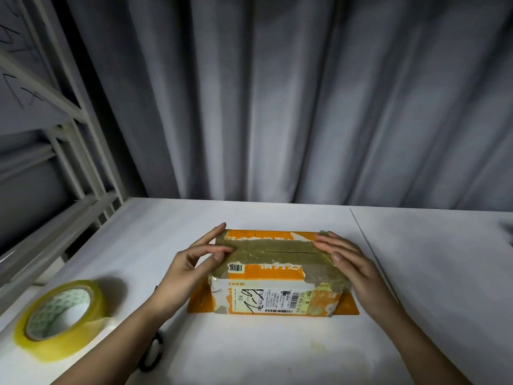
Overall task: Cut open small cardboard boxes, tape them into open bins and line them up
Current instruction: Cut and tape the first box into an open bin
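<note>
On the white table, near its middle, an orange cardboard box is being steadied between two bare hands. Its top is being covered by a wide strip of brownish tape with a dark slit along the centre, and a torn shipping label with barcodes is being shown on the near side. Flaps are being spread flat on the table at the base of the box. The left hand is being pressed against the left end of the box with straight, slightly spread fingers, nothing being gripped. The right hand is being laid flat over the right end, fingers extended and together. A roll of clear tape is being left lying well to the left. A dark looped object, partly hidden under the left forearm, is not being made out clearly. Grey curtains are hanging behind the table.
</note>
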